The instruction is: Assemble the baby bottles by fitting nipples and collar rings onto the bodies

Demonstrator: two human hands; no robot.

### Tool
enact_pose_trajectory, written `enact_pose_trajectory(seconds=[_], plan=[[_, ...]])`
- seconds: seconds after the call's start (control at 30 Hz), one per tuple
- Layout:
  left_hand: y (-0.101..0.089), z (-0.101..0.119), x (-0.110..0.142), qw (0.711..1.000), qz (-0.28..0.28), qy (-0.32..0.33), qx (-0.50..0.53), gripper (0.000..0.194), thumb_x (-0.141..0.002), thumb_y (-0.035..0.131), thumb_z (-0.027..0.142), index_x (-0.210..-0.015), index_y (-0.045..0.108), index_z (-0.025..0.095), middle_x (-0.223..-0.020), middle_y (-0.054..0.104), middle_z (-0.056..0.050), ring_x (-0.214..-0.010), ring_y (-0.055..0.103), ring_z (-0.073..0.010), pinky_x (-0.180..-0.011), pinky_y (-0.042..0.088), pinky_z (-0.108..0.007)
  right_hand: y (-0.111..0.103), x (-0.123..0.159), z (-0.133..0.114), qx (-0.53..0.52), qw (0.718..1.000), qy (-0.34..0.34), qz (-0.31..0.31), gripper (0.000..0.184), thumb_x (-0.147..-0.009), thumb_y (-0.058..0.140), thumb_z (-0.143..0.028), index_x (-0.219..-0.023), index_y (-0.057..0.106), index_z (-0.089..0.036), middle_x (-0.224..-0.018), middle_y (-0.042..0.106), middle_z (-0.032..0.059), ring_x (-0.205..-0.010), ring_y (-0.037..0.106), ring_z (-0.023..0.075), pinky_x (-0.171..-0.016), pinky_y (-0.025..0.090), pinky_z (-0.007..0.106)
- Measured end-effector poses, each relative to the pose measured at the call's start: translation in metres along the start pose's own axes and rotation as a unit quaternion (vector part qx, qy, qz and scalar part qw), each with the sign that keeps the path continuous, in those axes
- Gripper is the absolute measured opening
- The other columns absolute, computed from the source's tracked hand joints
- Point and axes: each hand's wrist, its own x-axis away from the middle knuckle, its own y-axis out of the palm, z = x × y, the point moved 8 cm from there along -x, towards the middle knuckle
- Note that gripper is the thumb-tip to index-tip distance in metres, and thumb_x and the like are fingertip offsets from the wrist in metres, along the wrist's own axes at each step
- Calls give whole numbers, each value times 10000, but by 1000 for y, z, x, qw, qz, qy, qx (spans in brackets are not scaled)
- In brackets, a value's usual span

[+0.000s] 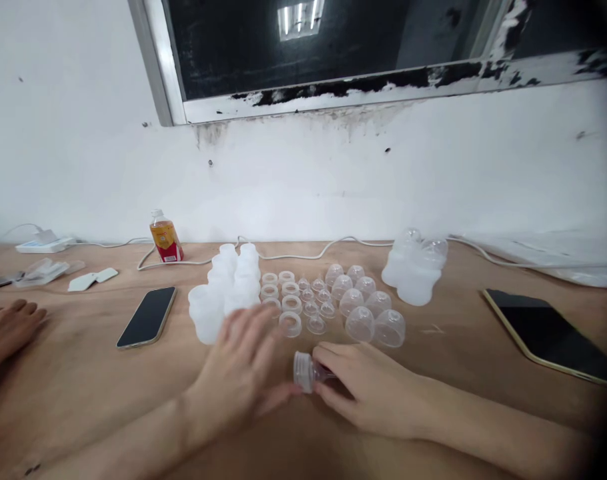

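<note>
My right hand (363, 387) rests on the wooden table (83, 393) with its fingers pinched around a small clear threaded plastic piece (303, 371). My left hand (243, 367) lies just left of that piece with fingers spread, fingertips near the translucent bottles (223, 293). Behind both hands lie rows of clear rings (289, 303), small nipples (317, 307) and clear domed caps (366, 310). Two assembled bottles (416, 270) stand at the back right.
A dark phone (147, 317) lies left of the bottles, and a larger phone or tablet (546, 333) at the right. A small drink bottle (166, 237), white cables (303, 255) and a power strip (43, 243) run along the wall. Another person's hand (6, 327) rests at the left edge.
</note>
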Motion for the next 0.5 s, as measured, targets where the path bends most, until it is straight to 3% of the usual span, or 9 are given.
enact_pose_trajectory(seconds=[0.1,0.2,0.37,0.5], plan=[[30,33,-3,984,-144,27,96,444,-748,496,384,-1100,438,119,-1023,551,-99,-927,491,-224,-790,372,-350,7,-2,-5,-13,1000,-7,-10,112,-712,447,-237,-732,526,-160,-725,584,22,-596,529,126,-512,327,217],[52,41,-5,965,-224,1,134,367,-754,502,310,-1053,454,103,-906,588,-75,-810,526,-203,-715,403,-335,13,-4,-3,-23,1000,-2,-12,88,-678,450,-173,-700,532,-151,-707,584,21,-580,524,112,-496,323,200],[54,29,-5,955,-227,-35,188,419,-718,561,365,-1050,434,144,-924,592,-39,-836,538,-183,-749,404,-322,8,1,-7,60,995,-73,36,138,-745,395,-155,-753,533,-153,-775,571,33,-620,524,117,-531,354,216],[49,13,3,963,-214,-61,153,341,-687,604,351,-952,494,168,-861,602,-10,-798,548,-166,-736,413,-308,-9,11,4,176,975,-99,93,191,-789,355,-150,-835,541,-161,-766,565,48,-652,536,149,-513,359,240]])
